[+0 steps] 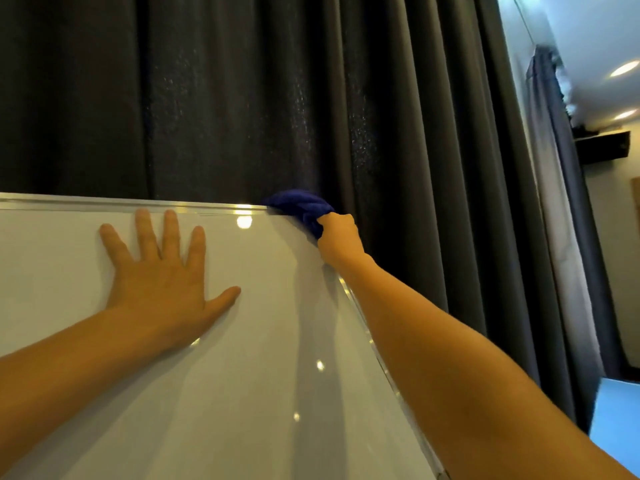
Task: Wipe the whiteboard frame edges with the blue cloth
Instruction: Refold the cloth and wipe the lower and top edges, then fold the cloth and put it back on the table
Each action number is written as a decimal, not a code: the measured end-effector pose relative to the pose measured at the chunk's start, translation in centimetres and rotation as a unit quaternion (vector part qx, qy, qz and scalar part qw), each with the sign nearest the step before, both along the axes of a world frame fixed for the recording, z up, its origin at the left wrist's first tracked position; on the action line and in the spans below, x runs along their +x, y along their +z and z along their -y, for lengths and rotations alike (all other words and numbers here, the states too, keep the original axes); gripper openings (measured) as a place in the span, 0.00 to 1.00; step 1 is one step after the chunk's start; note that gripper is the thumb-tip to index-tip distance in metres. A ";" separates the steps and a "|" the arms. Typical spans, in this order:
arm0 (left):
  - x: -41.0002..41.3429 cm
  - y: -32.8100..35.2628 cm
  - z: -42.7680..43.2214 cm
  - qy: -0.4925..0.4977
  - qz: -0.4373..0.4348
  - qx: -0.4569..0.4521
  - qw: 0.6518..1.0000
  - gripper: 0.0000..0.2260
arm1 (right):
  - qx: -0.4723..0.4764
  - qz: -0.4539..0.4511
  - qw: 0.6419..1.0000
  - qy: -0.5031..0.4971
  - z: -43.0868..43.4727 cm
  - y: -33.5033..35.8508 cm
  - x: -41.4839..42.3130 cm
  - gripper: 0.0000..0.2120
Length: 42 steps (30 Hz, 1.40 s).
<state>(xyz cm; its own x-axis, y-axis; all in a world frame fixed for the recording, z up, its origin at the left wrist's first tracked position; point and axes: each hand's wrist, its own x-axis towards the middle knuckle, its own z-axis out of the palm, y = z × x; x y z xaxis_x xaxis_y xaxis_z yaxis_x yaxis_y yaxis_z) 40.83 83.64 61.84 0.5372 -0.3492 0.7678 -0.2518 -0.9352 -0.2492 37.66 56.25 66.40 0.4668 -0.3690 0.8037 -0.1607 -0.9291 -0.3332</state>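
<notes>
- Dark grey curtain (277, 98) hangs in heavy vertical folds across the whole background, behind the board.
- Far right: a pale strip of wall and ceiling with two bright ceiling lights (625, 69); a blue panel (616, 424) shows at the lower right edge.
- Whiteboard (242, 375) fills the lower left of the view, glossy white, with small light reflections scattered over it.
- Whiteboard frame (104, 203) is a thin silver metal strip; the top edge runs left to right, the right edge slants down toward the near right corner of the view.
- Left hand (159, 282) lies flat on the board face just below the top edge, palm down, fingers spread wide, thumb pointing right. It holds nothing.
- Right hand (337, 239) is at the board's top right corner, fingers curled closed around the blue cloth (301, 204).
- Cloth is bunched, deep blue, pressed onto the frame right at the corner where top and right edges meet; part of it rises above the top edge.
- Right forearm runs along the right frame edge and hides much of it.
- Cloth's left margin looks blurred.
</notes>
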 end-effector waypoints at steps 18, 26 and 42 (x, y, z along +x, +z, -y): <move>-15.8 -8.1 -4.7 -0.472 -0.531 -0.045 0.702 0.41 | 0.443 -0.254 0.823 0.247 -13.8 -10.5 -24.8 0.13; -20.0 -21.1 -8.7 -0.466 -0.752 -0.251 0.393 0.17 | 0.636 -0.158 0.691 0.307 -21.3 -27.7 -30.4 0.25; -42.3 -39.4 3.7 -0.333 -0.858 -0.349 0.176 0.25 | 0.708 0.006 0.667 0.233 -11.6 -41.9 -55.9 0.29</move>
<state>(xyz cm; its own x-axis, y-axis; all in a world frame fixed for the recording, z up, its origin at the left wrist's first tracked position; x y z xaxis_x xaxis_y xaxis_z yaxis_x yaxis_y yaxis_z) -1.43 79.98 22.43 0.2053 -0.9156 -0.3458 0.4921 -0.2088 0.8451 -18.27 67.88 24.52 0.7930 -0.5786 -0.1909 0.0465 0.3698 -0.9279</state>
